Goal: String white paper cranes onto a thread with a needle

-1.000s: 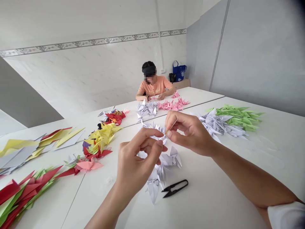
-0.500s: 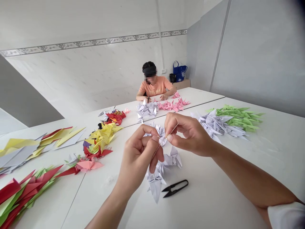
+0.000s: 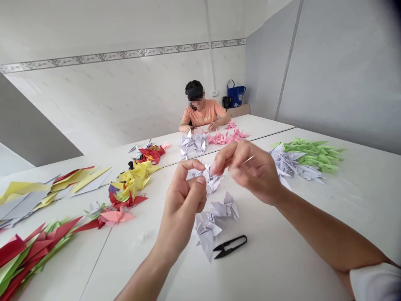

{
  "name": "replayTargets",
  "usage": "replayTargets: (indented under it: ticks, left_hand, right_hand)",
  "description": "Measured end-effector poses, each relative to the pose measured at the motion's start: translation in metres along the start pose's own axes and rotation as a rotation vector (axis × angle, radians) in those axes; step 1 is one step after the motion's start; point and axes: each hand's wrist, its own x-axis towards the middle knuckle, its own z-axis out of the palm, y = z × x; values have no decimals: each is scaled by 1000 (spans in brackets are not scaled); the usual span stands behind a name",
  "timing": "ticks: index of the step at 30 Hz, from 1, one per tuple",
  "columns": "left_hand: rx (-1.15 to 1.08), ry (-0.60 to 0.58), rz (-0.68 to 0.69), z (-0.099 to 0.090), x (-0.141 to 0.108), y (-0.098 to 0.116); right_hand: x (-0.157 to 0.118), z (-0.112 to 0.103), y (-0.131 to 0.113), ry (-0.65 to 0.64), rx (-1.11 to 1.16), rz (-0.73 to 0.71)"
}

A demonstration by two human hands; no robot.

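Note:
My left hand (image 3: 187, 196) is raised over the table, thumb and forefinger pressed together; anything between them is too small to make out. To its right, my right hand (image 3: 247, 169) pinches a thin pale needle (image 3: 249, 159) that points up to the right. The two hands are slightly apart. Beneath and behind them lie white folded paper cranes (image 3: 208, 228), some partly hidden by my fingers. Black thread snips (image 3: 230, 247) rest on the table just right of the nearest cranes.
Yellow cranes (image 3: 136, 177), red and green folded papers (image 3: 34, 255) and flat sheets (image 3: 26, 200) lie left. Green cranes (image 3: 322, 154) lie right. Across the table (image 3: 269, 125), a person (image 3: 204, 112) sits behind white and pink cranes (image 3: 224, 137).
My right hand has moved right, away from my left hand, and the needle has come with it. My left fingers have curled closer together. The nearest white crane has shifted slightly.

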Motion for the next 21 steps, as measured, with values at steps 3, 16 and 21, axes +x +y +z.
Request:
replayTargets:
  ticks: [3, 16, 21]
  left_hand:
    - [76, 42, 75, -5, 2, 1]
    - [450, 75, 367, -8, -2, 2]
    - [575, 85, 374, -9, -3, 7]
  right_hand:
    - [3, -2, -2, 207, -38, 26]
    - [-18, 38, -3, -80, -248, 211]
    - [-17, 37, -9, -62, -426, 170]
